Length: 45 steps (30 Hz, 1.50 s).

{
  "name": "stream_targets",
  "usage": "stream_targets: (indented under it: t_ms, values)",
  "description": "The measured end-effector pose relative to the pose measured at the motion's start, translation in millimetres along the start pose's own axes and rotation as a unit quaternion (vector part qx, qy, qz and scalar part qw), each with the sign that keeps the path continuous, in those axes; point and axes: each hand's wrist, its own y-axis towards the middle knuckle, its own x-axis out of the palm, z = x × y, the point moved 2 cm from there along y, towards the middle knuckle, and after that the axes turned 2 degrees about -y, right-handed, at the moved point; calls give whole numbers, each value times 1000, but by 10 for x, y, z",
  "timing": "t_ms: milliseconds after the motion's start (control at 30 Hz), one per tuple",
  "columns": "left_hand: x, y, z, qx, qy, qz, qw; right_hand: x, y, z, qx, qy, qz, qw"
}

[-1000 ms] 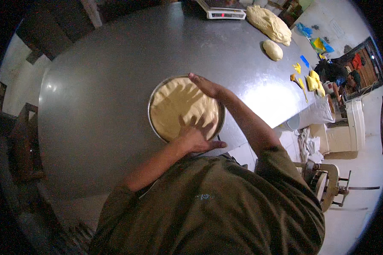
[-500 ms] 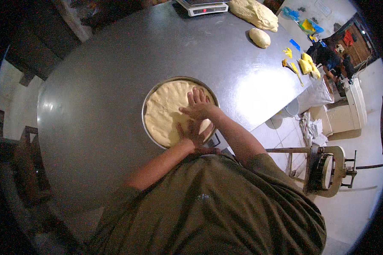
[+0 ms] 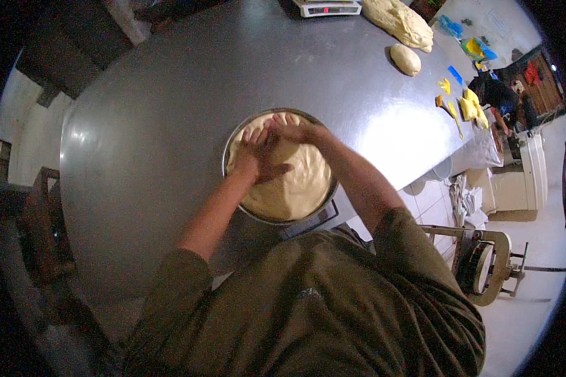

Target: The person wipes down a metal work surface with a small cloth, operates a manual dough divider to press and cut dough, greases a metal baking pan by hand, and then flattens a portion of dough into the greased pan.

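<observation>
A round metal pan sits near the table's front edge, filled with pale yellow dough. My left hand lies flat on the dough at the pan's left side, fingers stretched forward and thumb out to the right. Toward the pan's far side, my right hand rests on the dough with its fingers extended. The two hands meet near the upper left of the dough, and some fingers overlap there. Neither hand grips anything.
Beneath it all is a grey metal table. At the far side stand a white scale, a large dough mass and a small dough ball. Yellow packets lie at the right edge. A clamp-like metal machine is at right.
My left hand has moved from the pan's near side to its far left. My right hand has shifted slightly forward, toward the far rim. The view has shifted a little.
</observation>
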Motion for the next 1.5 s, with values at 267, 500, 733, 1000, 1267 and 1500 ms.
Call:
stream_targets:
  t_ms: [267,500,733,1000,1267,1500]
  values:
    - [226,173,-282,8,-186,-22,982,-194,77,193,47,62,53,996]
    - [100,-630,-194,-3,80,12,997,607,-690,501,102,-240,311,914]
    - [-94,-1141,-483,17,27,-45,998,4,-1102,488,-5,184,97,978]
    - [-352,-1077,-459,-69,19,126,989,242,-1009,197,44,-336,150,929]
    - [507,-1017,-846,-65,-234,258,935,744,-985,-321,-132,-399,15,907]
    - [642,-1016,-804,-42,-224,261,938,1196,-1212,-225,-379,-484,-38,788]
